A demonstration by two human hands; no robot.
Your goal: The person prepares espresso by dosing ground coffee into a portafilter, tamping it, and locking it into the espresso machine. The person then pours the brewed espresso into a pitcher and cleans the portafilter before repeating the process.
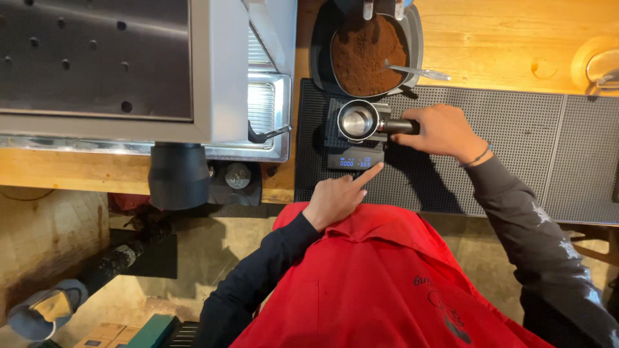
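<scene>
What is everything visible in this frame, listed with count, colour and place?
Portafilter: one, steel basket, dark handle, empty, on the scale.
Digital scale: one, black, lit blue display, on the left mat.
Bar mats: two, dark grey, side by side on the wooden counter.
Tray of ground coffee: one, grey, brown grounds, behind the scale.
Spoon: one, metal, lying in the grounds.
Espresso machine: one, steel, left.
Apron: one, red, on the person.
Left hand: forefinger at the scale's front edge.
Right hand: gripping the portafilter handle.
</scene>
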